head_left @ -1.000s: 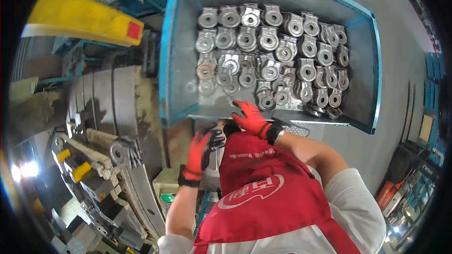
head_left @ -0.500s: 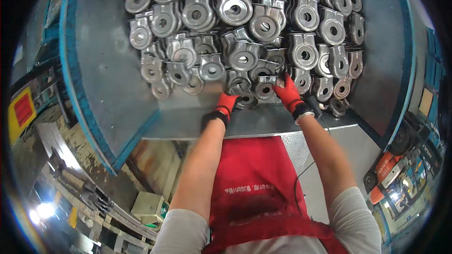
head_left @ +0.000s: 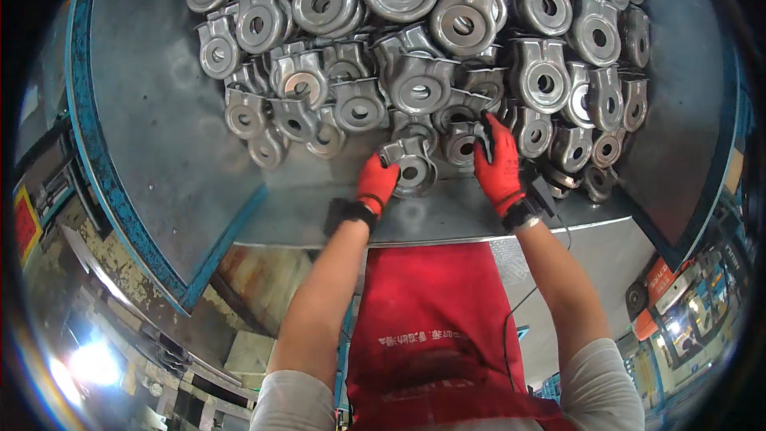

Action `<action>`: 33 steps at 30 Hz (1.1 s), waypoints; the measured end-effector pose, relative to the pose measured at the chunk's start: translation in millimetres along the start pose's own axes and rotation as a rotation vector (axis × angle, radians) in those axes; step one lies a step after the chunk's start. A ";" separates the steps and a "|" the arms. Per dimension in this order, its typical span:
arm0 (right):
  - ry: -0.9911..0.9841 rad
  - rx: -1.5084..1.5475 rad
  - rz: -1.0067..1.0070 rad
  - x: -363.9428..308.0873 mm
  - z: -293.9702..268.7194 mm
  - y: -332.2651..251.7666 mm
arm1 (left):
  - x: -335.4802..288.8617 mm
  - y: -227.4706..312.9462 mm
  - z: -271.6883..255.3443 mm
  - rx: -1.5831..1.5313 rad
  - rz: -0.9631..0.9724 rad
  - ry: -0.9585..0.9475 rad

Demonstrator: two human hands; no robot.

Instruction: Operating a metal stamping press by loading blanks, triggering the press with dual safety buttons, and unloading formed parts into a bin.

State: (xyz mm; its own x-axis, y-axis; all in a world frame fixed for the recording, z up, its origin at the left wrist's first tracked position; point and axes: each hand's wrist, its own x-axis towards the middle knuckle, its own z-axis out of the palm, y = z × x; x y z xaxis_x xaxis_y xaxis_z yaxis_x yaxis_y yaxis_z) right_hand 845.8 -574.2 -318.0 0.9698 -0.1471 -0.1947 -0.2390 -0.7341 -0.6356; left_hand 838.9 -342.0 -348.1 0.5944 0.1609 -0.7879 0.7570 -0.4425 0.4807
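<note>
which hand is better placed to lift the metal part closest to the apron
Probably the left hand: it's at that metal part's left edge, while the right hand is at another part.

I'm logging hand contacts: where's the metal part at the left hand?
The metal part is near the head view's centre, just right of the left hand, at the near edge of the piled parts.

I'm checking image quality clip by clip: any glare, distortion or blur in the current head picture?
Head view: a bright light blows out at lower left, with coloured fringing near the rim; the bin's edges bow; the picture's corners go black; the metal parts show glints; left hand and right hand look readable.
</note>
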 end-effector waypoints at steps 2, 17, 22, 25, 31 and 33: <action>-0.210 0.301 -0.069 -3.7 -11.6 -9.4 | 2.3 2.0 -17.0 -0.240 -0.052 -0.362; -0.671 0.361 0.337 23.9 -52.2 -11.9 | -21.1 23.6 36.7 -1.029 -0.584 -0.415; -0.376 0.209 -0.012 31.0 -29.0 8.7 | -14.4 19.5 57.9 -1.026 -0.572 -0.523; -0.263 -0.182 -0.325 45.4 -23.8 2.1 | -18.0 36.8 79.3 -0.850 -0.455 -0.446; -0.356 -0.387 -0.311 62.8 -16.3 1.4 | -3.0 39.0 109.6 -1.189 -0.445 -0.517; -0.496 -0.478 -0.250 65.7 -17.6 -2.4 | -1.8 34.7 115.5 -1.202 -0.475 -0.507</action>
State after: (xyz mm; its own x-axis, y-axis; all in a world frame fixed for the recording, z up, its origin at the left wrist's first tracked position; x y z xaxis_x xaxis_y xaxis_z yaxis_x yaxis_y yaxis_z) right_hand 910.9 -593.7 -316.1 0.8289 0.2973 -0.4739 0.1446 -0.9322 -0.3319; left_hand 832.8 -459.5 -374.4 0.2507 -0.3686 -0.8952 0.7770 0.6281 -0.0410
